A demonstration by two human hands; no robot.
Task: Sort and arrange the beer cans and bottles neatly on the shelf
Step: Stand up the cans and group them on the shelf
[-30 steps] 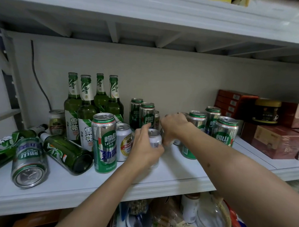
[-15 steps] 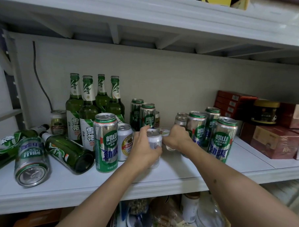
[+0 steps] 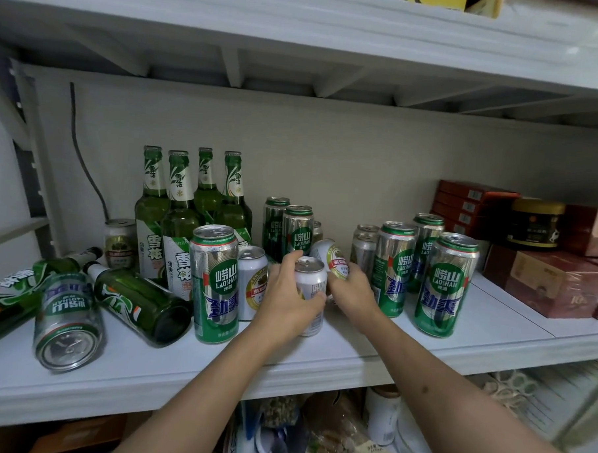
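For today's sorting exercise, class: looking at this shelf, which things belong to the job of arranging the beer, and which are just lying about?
Belong to the job:
- upright green bottles
- green bottle lying down
- tall green cans
- tipped-over green can
- small white can in the left hand
- tilted white can in the right hand

Just lying about:
- red boxes
- dark jar
- wrapped brown box

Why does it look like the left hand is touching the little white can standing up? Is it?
Touching. The head view shows the left hand with its fingers and thumb curled round the small white can, which stands upright on the shelf.
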